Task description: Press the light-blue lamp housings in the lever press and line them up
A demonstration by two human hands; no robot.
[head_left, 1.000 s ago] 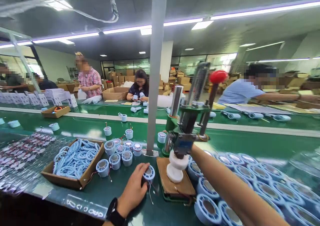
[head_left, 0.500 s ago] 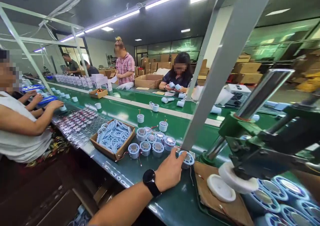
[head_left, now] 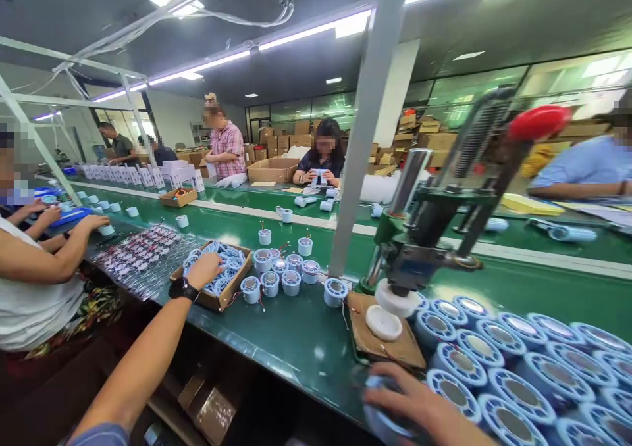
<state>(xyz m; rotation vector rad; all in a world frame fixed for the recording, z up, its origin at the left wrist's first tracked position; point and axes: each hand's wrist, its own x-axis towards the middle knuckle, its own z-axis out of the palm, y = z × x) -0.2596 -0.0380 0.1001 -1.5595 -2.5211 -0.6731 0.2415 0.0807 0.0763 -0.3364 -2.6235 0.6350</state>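
My left hand [head_left: 206, 272], wearing a black watch, reaches into a cardboard box [head_left: 227, 301] of light-blue plastic rings [head_left: 232, 262]. Its fingers are bent together over the rings; what is between the fingertips is hidden. At the bench's near edge my right hand [head_left: 415, 396], smeared by motion, is closed around a light-blue cylindrical housing [head_left: 382, 410]. Several similar housings [head_left: 291, 283] with metal discs on top and thin wires stand right of the box. A single ringed housing [head_left: 336, 291] stands by the post.
A hand press [head_left: 419, 255] with a red handle has a white pad above a white round seat [head_left: 384, 322] on a brown board. Rows of ringed housings [head_left: 513, 393] crowd the right. A grey post [head_left: 365, 123] rises mid-bench. A co-worker [head_left: 39, 262] works at left; others sit across.
My left hand has moved left from the single housing to the box of rings. My right hand has come into view with a housing. The view has swung to the right.
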